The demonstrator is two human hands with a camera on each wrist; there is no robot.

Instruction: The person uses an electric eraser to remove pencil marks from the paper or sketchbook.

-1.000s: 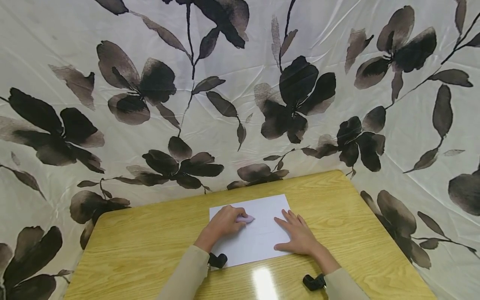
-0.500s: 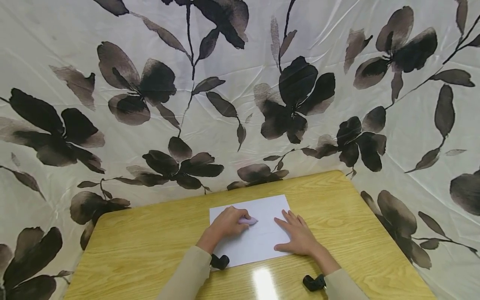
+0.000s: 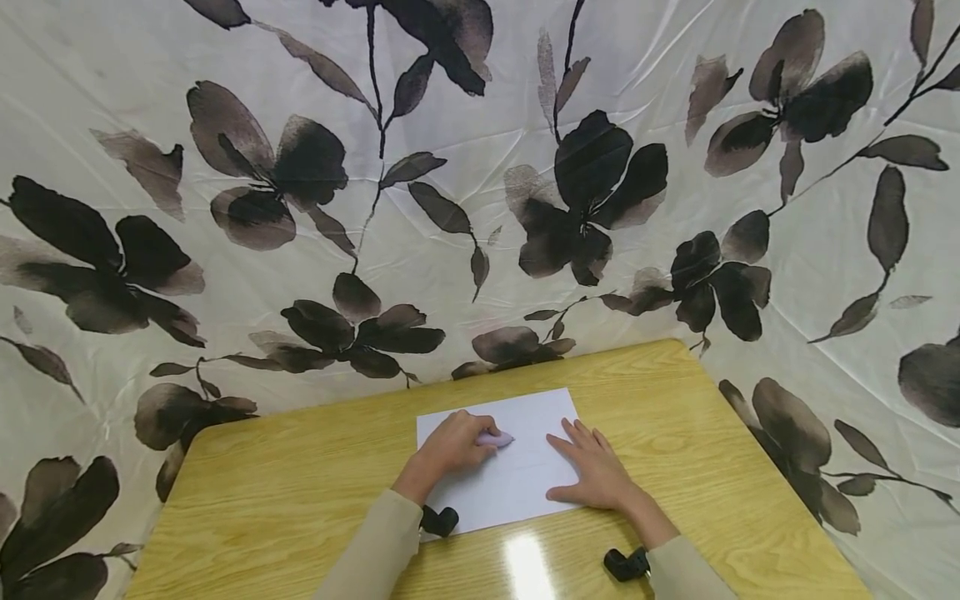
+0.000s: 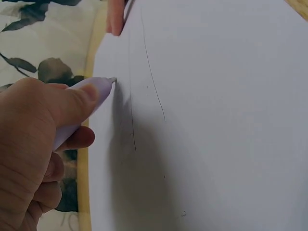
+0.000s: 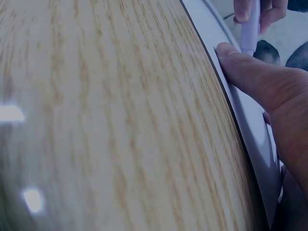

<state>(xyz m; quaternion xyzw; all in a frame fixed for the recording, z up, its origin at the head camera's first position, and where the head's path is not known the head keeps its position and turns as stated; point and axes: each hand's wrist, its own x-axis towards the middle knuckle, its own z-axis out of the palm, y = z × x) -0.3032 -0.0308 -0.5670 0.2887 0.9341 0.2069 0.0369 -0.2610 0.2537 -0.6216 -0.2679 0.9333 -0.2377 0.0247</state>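
A white sheet of paper (image 3: 517,492) lies on the wooden table. My left hand (image 3: 453,446) grips a thick lavender pen-shaped tool (image 3: 495,439) above the sheet's left half, thumb along its side. In the left wrist view its short grey tip points at the paper; whether it touches cannot be told. Two long thin dark lines (image 4: 152,76) run across the sheet, with a few small marks near them. My right hand (image 3: 592,467) rests on the sheet's right edge with fingers spread. The right wrist view shows its thumb (image 5: 245,65) on the paper beside the near edge.
The yellow wood-grain table (image 3: 300,467) has a light reflection near its front. A floral cloth (image 3: 420,250) hangs behind and around it. Black wrist devices (image 3: 440,522) sit at both cuffs.
My left hand has shifted slightly right and nearer to me with the lavender tool, then stayed almost still. My right hand and the paper stay in place.
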